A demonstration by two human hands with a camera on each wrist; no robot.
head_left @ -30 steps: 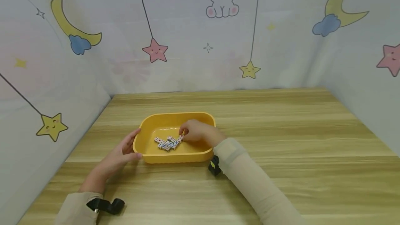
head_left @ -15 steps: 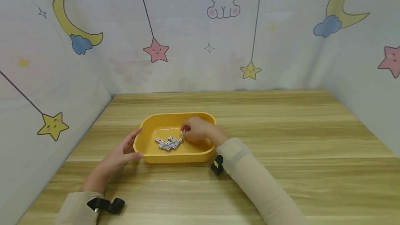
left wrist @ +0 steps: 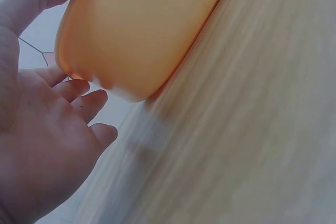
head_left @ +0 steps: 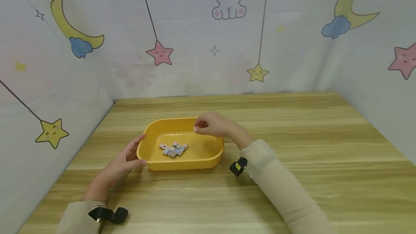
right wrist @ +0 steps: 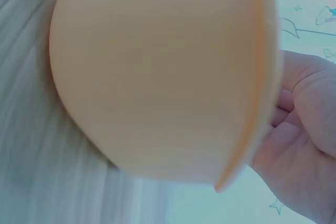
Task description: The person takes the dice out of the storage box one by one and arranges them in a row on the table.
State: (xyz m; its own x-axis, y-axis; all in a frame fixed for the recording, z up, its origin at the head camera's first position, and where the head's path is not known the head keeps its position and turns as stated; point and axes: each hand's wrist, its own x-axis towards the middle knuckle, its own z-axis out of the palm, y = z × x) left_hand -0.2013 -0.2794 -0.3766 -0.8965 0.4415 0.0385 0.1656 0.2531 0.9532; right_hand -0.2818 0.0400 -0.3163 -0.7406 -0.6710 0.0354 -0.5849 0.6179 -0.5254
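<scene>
A yellow plastic tray (head_left: pixel 183 165) with rounded corners stands on the table. Several white dice (head_left: pixel 174 150) with red and blue dots lie clustered on its floor, left of the middle. My left hand (head_left: pixel 125 161) holds the tray's left end, thumb at the front corner and fingers along the side; in the left wrist view some of its fingertips touch the wall. Above the tray's right part, my right hand (head_left: pixel 214 124) pinches one die (head_left: pixel 195 129) between thumb and fingers, at about rim height. The tray wall (right wrist: pixel 157 77) hides the fingertips in the right wrist view.
A light wooden table (head_left: pixel 292 136) stretches right of the tray and in front of it. Behind and at both sides hangs a pale cloth (head_left: pixel 195 78) printed with stars, moons and a rabbit. Black wrist mounts (head_left: pixel 238 166) sit on both sleeves.
My right hand has picked up a die from the right edge of the cluster and lifted it up and to the right. The left hand and tray have stayed put.
</scene>
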